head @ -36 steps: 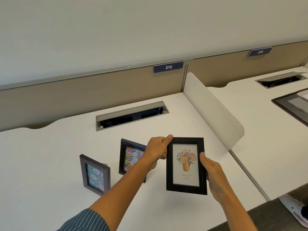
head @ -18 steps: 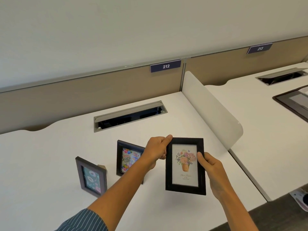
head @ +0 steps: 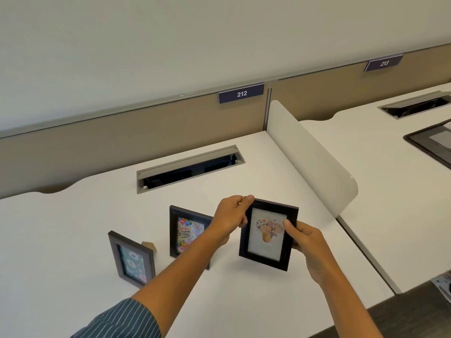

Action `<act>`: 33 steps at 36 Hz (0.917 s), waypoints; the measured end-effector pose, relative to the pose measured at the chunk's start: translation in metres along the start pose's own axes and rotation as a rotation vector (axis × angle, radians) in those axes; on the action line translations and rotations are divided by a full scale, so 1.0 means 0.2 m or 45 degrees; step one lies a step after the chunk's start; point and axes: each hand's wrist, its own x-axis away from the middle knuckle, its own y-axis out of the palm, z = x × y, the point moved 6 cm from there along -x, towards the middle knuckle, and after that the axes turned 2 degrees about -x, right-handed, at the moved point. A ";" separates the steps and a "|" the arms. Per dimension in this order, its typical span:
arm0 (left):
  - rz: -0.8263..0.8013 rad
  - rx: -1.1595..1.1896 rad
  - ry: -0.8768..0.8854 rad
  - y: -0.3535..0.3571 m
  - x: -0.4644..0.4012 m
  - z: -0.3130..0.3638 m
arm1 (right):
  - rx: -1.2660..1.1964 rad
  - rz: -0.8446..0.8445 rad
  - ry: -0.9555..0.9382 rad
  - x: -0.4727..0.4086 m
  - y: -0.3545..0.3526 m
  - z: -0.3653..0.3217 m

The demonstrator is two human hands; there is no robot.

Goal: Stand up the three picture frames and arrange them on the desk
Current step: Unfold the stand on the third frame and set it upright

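Observation:
Both hands hold a black frame with a flower-pot picture (head: pixel 267 234) just above the white desk (head: pixel 73 228), tilted a little. My left hand (head: pixel 231 218) grips its top left corner; my right hand (head: pixel 305 242) grips its right edge, thumb on the front. Left of it, a black frame with a birthday card (head: pixel 186 231) stands upright, partly hidden by my left forearm. Further left stands a smaller grey frame with a teal picture (head: pixel 133 259), its brown prop showing behind it.
An open cable tray slot (head: pixel 190 168) lies in the desk behind the frames. A white divider panel (head: pixel 310 154) bounds the desk on the right. The neighbouring desk carries a dark flat frame (head: pixel 432 142) and another slot (head: pixel 415 104). A beige partition (head: pixel 122 137) runs along the back.
The flower frame has tilted slightly, its top leaning right and back, and my right thumb has slid onto its front. The two standing frames have not moved.

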 end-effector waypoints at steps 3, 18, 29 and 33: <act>-0.035 -0.012 0.020 0.04 -0.01 0.00 | -0.022 0.002 0.012 -0.03 0.01 0.02; 0.005 0.015 -0.030 0.05 -0.15 0.00 | 0.147 0.004 -0.104 -0.14 0.12 0.04; 0.029 0.105 -0.139 0.06 -0.21 -0.04 | 0.253 -0.038 -0.100 -0.24 0.12 0.02; 0.056 0.126 -0.154 0.07 -0.22 -0.05 | 0.262 -0.053 -0.092 -0.26 0.12 0.04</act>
